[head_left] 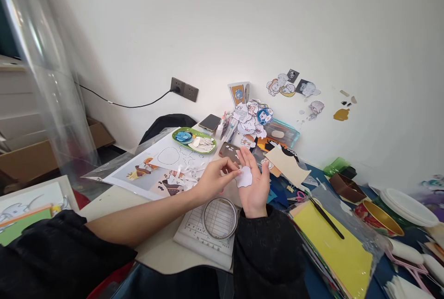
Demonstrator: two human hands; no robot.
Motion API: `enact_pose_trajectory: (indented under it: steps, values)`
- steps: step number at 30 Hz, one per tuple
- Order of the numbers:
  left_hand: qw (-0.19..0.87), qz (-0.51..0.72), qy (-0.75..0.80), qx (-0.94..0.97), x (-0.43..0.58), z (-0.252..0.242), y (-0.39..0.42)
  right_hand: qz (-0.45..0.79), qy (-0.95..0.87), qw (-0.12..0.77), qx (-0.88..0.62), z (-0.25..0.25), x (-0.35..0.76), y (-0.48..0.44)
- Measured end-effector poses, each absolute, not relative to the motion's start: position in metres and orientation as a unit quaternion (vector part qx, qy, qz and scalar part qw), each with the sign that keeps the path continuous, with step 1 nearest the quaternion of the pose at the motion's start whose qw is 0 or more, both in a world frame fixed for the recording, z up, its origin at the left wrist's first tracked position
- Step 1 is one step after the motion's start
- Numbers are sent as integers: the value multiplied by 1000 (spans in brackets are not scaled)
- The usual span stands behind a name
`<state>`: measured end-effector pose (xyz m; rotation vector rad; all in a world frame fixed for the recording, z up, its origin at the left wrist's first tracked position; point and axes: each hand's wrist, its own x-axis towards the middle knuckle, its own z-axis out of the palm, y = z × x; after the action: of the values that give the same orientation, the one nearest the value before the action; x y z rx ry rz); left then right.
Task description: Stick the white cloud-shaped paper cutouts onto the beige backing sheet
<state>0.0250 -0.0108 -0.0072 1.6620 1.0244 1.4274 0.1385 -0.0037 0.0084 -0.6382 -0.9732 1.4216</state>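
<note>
My left hand (pixel 217 179) pinches the left edge of a small white paper cut-out (pixel 244 177) with a rounded, wavy outline, between thumb and fingertips. The cut-out lies against the palm of my right hand (pixel 255 192), which is turned up with its fingers stretched out. Below both hands, a round ring-shaped roll (pixel 205 219), probably of tape, rests on a printed form pad (pixel 194 232). Left of my left hand are white paper scraps (pixel 189 176) on a printed sheet with drawn outlines (pixel 138 179).
A green tray (pixel 180 143) holds blue and white pieces. Behind it lies a phone (pixel 210 122). Character cut-outs (pixel 248 121) pile against the wall. To the right are pink-handled scissors (pixel 300 196), yellow paper (pixel 333 243) with a black pen-like tool (pixel 328 218), and a red-and-gold bowl (pixel 371 225).
</note>
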Motion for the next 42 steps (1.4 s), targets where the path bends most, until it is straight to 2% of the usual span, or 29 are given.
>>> enact_pose_trajectory:
  steps: [5, 11, 21, 27, 36, 42]
  values:
    - [303, 563, 403, 655, 29, -9, -16, 515, -398, 687, -324, 4, 141, 4]
    - [248, 592, 428, 636, 22, -8, -12, 430, -409, 701, -395, -2, 160, 17]
    - [244, 532, 464, 665, 8, -5, 0, 383, -576, 577, -434, -8, 155, 10]
    - [265, 538, 466, 650, 4, -1, 2, 367, -594, 559, -447, -16, 156, 16]
    - [307, 617, 464, 556, -13, -2, 20, 308, -546, 614, -479, -24, 161, 25]
    - [319, 614, 450, 564, -10, 1, 17, 132, -452, 681, -560, -13, 191, 30]
